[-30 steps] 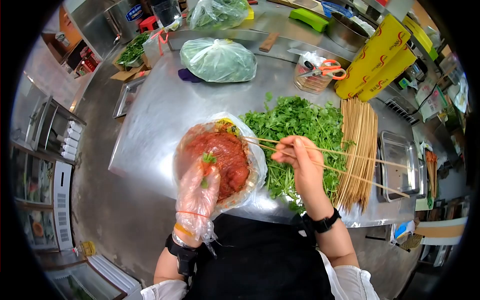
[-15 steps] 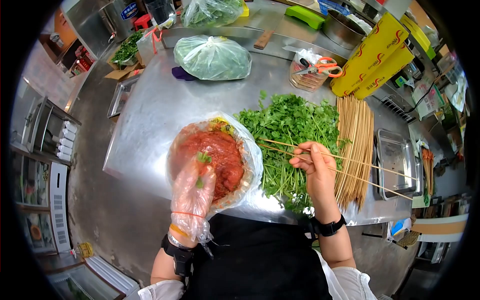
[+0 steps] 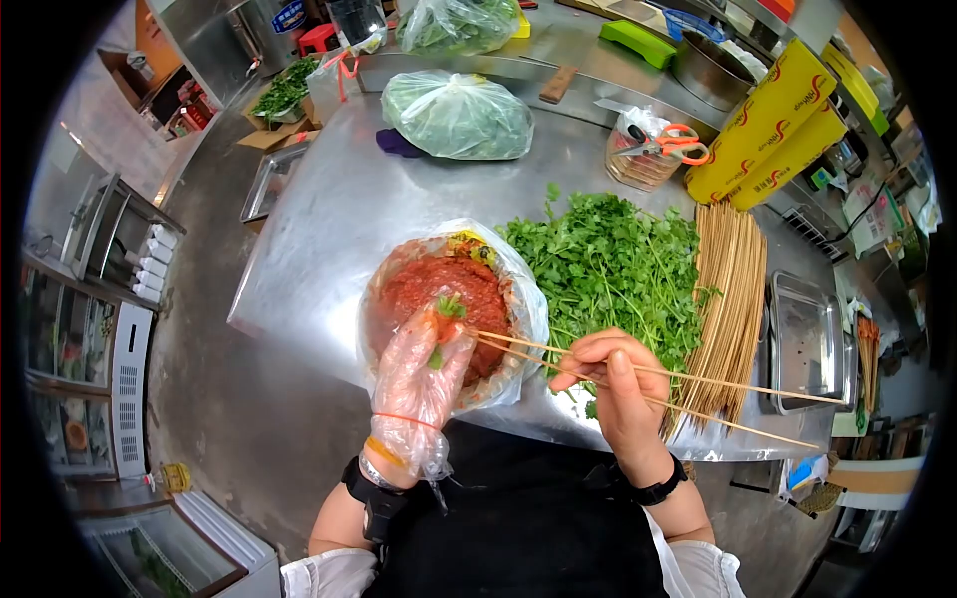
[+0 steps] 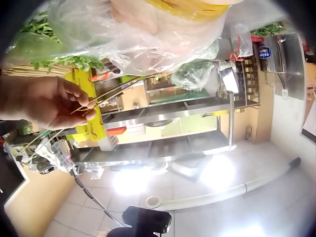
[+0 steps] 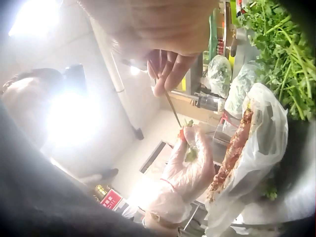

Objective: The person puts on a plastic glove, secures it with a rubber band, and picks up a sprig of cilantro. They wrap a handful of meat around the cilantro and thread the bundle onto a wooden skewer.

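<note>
My left hand (image 3: 414, 367), in a clear plastic glove with a red band, is raised over the front of a bag-lined bowl (image 3: 534, 324) of red marinated meat (image 3: 439, 279). Between its thumb and fingers it pinches a coriander sprig (image 3: 452, 305) with a bit of red meat; leaves stick out above and below. Two thin bamboo skewers (image 3: 738, 384) lie in my bare right hand (image 3: 630, 391), gripped between thumb and fingers and slightly spread. Their tips point left, right at the gloved fingertips. In the right wrist view a skewer meets the pinched bundle (image 5: 181, 134).
Right of the bowl lies a heap of coriander (image 3: 608, 269), then a row of bamboo skewers (image 3: 733, 299) and a steel tray (image 3: 802, 329). Farther back are a bag of greens (image 3: 459, 115), orange-handled scissors (image 3: 683, 145) on a plastic tub, and yellow film rolls (image 3: 773, 130).
My right hand has brought the skewers left, so their tips now reach the gloved fingertips. The left hand keeps its pinch on the coriander sprig. The head view has shifted slightly.
</note>
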{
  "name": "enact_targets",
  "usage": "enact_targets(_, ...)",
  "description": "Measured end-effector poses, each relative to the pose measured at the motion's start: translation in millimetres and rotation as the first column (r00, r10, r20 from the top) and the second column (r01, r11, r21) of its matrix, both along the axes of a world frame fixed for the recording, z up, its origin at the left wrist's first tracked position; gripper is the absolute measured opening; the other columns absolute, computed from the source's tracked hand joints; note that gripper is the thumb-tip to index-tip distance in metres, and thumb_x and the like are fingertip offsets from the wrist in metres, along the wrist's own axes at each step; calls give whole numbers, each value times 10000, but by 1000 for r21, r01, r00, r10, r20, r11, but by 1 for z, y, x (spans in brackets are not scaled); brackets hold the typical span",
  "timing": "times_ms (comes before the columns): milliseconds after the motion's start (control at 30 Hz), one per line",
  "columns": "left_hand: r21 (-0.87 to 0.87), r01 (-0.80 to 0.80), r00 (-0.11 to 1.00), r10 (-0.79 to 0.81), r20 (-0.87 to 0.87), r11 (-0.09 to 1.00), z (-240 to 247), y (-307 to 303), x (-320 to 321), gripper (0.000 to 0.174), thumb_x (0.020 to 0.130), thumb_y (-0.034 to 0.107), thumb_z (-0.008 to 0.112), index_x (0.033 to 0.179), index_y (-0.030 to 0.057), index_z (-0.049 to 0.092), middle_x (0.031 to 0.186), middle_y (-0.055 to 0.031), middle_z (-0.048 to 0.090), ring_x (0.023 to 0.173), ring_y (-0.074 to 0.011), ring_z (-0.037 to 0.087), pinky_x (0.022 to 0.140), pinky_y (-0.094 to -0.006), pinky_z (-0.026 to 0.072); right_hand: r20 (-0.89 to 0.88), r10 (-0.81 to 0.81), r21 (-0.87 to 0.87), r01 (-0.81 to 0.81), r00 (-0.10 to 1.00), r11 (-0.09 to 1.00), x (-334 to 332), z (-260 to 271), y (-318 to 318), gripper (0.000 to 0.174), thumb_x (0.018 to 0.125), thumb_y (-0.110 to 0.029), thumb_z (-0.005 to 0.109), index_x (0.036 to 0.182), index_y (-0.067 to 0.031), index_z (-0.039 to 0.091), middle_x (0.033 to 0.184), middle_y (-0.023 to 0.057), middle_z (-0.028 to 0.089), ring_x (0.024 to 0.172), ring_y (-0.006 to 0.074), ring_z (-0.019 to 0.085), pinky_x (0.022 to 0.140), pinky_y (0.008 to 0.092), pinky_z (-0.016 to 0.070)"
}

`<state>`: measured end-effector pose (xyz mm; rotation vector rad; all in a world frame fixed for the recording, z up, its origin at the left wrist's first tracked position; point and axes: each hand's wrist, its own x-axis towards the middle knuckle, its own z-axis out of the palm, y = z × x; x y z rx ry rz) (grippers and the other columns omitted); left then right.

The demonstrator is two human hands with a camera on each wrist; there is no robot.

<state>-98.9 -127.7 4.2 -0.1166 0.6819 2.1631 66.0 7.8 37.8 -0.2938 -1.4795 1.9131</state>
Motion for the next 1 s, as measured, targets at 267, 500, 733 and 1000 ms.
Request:
enact_targets(267, -17, -16, 997, 15, -77, 1000, 5, 4, 8, 329, 930, 72, 568, 1248, -5, 526, 1230, -129, 547, 1101, -230, 559, 975, -358, 501, 106, 1, 302, -33, 994, 953, 0, 12, -7, 228, 990, -113, 454, 1014, 52, 609, 1025, 167, 593, 822, 213, 662, 750, 307, 536)
enact_targets(500, -10, -57, 997, 57, -59, 998, 3, 8, 12, 311, 936, 88, 579, 1224, -22, 541, 1206, -127, 554, 1084, -222, 566, 965, -340, 507, 119, -64, 548, -11, 991, 837, -4, 12, -9, 166, 950, -67, 498, 1018, 17, 624, 962, 163, 632, 838, 226, 650, 740, 309, 528)
enact_targets(733, -20, -81, 995, 80, -54, 997, -8, 10, 13, 325, 930, 101, 594, 1228, -16, 538, 1207, -131, 559, 1088, -237, 570, 944, -344, 521, 183, -116, 669, -37, 976, 742, -7, 22, -13, 212, 968, -129, 457, 967, -23, 641, 915, 114, 672, 870, 243, 626, 772, 339, 508)
enact_targets(1000, 17, -91, 996, 91, -21, 996, -2, 9, 10, 352, 936, 83, 576, 1266, -19, 509, 1221, -136, 544, 1087, -232, 568, 944, -325, 515, 158, -97, 675, -36, 983, 737, 1, 22, -9, 146, 871, 3, 546, 967, 8, 656, 942, 137, 647, 825, 254, 641, 728, 318, 523)
